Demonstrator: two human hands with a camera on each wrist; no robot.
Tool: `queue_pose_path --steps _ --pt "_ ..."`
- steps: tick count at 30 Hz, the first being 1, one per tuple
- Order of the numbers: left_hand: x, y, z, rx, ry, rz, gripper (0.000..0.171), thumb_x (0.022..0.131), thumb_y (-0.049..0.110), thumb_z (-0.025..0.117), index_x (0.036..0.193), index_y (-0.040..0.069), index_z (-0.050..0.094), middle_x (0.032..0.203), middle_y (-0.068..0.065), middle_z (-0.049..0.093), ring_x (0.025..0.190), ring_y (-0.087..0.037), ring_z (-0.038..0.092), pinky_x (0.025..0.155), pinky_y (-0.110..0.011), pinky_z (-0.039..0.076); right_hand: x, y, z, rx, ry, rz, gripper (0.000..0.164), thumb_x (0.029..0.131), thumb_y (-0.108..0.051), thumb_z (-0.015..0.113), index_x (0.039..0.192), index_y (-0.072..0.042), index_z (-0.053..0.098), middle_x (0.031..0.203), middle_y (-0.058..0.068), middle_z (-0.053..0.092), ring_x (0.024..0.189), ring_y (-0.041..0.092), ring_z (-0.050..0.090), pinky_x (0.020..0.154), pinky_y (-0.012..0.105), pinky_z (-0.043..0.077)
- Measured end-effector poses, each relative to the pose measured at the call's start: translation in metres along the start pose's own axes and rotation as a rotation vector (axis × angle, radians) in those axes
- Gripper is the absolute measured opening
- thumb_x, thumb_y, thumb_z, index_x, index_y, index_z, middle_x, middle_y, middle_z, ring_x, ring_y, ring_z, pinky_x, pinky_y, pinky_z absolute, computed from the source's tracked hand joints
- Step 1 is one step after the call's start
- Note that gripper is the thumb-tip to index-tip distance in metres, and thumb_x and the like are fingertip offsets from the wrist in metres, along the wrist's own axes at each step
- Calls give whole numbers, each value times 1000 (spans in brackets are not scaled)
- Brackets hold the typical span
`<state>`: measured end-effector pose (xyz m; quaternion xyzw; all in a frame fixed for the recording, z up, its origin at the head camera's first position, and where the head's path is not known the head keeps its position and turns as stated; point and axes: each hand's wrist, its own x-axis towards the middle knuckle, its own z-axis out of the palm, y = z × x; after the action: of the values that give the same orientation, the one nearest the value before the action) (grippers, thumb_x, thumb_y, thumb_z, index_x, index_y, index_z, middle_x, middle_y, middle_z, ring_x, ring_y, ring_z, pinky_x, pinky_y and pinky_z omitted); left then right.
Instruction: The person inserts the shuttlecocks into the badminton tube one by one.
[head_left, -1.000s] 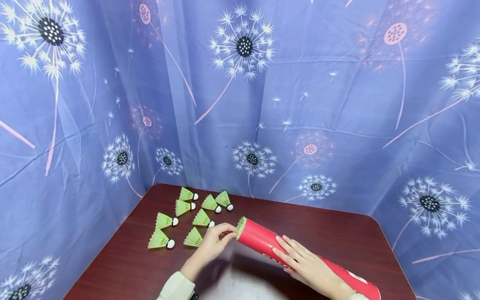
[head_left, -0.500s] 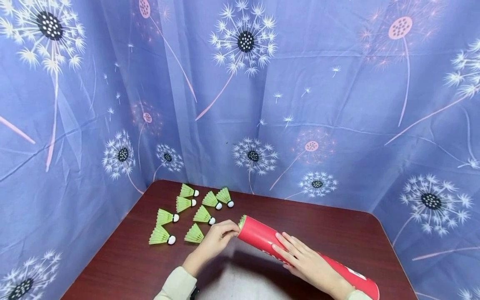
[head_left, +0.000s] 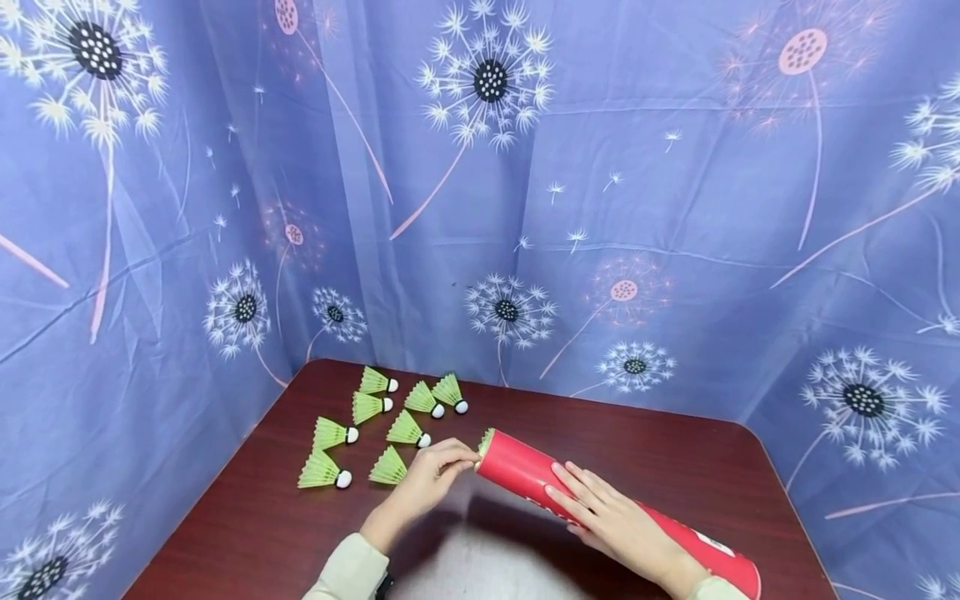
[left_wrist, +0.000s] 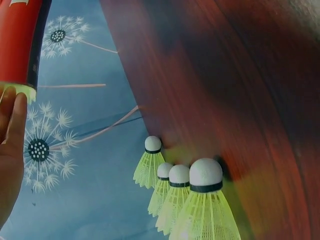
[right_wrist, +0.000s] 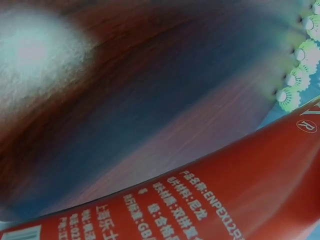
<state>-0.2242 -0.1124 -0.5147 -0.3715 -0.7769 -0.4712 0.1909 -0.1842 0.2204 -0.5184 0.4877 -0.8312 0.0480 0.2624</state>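
A red shuttlecock tube [head_left: 517, 467] slants across the right half of the table, its mouth to the left. Pale green shuttlecock feathers [head_left: 486, 440] show at that mouth; the rest of this shuttlecock is hidden inside. My left hand [head_left: 429, 482] pinches at the feather edge with thumb and fingers. In the left wrist view its fingertips [left_wrist: 20, 100] are right at the green rim. My right hand [head_left: 618, 529] holds the tube around its middle, fingers spread over its top. The right wrist view shows the tube's printed side [right_wrist: 200, 205].
Several yellow-green shuttlecocks with white heads lie at the table's left, among them one near the back edge [head_left: 450, 392] and one at front left [head_left: 321, 471]. Another shuttlecock [head_left: 388, 468] lies close behind my left hand. A blue dandelion-patterned curtain [head_left: 420, 292] surrounds the dark red table [head_left: 600, 429].
The green feathers stick out less from the tube mouth than a second ago. My left hand has shifted slightly toward the mouth. My right hand keeps its place on the tube.
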Motion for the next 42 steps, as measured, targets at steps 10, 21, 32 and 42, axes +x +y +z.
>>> queue_pose_path --steps 10,21,32,42 --pt "-8 -12 -46 132 64 -198 17 87 -2 66 100 7 72 92 -7 69 80 -13 62 66 -24 52 -8 8 -1 7 -20 26 51 103 -43 34 147 -17 41 153 11 34 135 31 37 114 21 11" --pt "-40 -40 -94 356 50 -506 16 84 -3 69 100 -1 70 96 -10 70 95 -30 65 83 -46 49 -15 14 1 -8 -11 49 55 104 -46 26 146 -14 42 152 12 35 135 31 38 115 24 11" --pt "-59 -54 -98 282 13 -622 15 83 -2 70 98 -4 69 88 -9 70 78 -20 64 67 -30 50 -21 18 0 -30 -14 62 55 104 -46 25 145 -14 43 150 14 37 135 30 37 116 25 11" --pt "-66 -63 -85 287 60 -590 11 82 0 73 92 4 71 79 -2 70 72 -14 64 64 -27 49 -23 18 0 -16 9 60 54 104 -45 25 144 -14 45 151 13 37 133 32 41 115 24 13"
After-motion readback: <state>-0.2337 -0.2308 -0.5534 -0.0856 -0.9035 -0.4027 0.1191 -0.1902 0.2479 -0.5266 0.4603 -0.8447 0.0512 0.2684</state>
